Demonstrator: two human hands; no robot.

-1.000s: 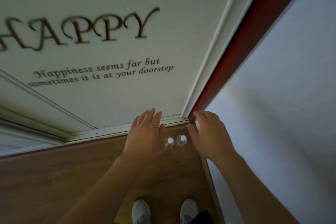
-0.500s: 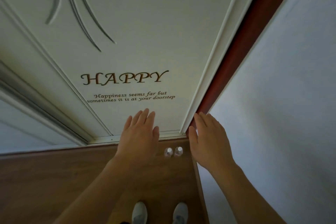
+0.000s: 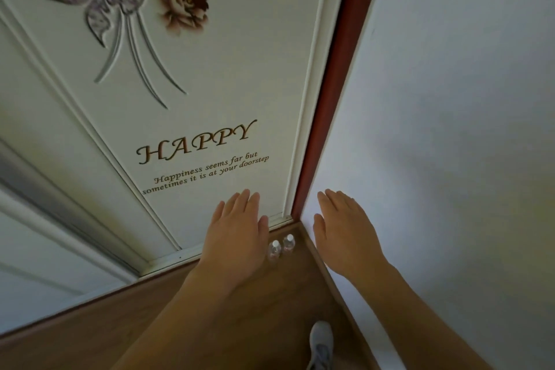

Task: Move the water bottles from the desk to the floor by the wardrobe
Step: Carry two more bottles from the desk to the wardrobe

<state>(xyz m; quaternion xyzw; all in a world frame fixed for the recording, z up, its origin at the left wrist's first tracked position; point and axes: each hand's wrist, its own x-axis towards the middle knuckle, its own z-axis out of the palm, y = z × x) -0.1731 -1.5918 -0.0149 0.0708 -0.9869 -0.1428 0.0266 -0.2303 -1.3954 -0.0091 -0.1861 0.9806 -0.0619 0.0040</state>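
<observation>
Downward view into the corner where the wardrobe door (image 3: 228,75), lettered HAPPY, meets the wall (image 3: 450,129). Two water bottles (image 3: 274,250) stand upright, side by side, on the wooden floor (image 3: 255,309), near the door's bottom rail and the wall. The left hand (image 3: 237,228) and right hand (image 3: 342,228) hover above, backs up, fingers straight, holding nothing; the bottles appear between them. One grey shoe (image 3: 321,345) shows below.

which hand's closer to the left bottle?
Left. The left hand hovers right beside the left bottle; the right hand is off to its right, past the other bottle.
</observation>
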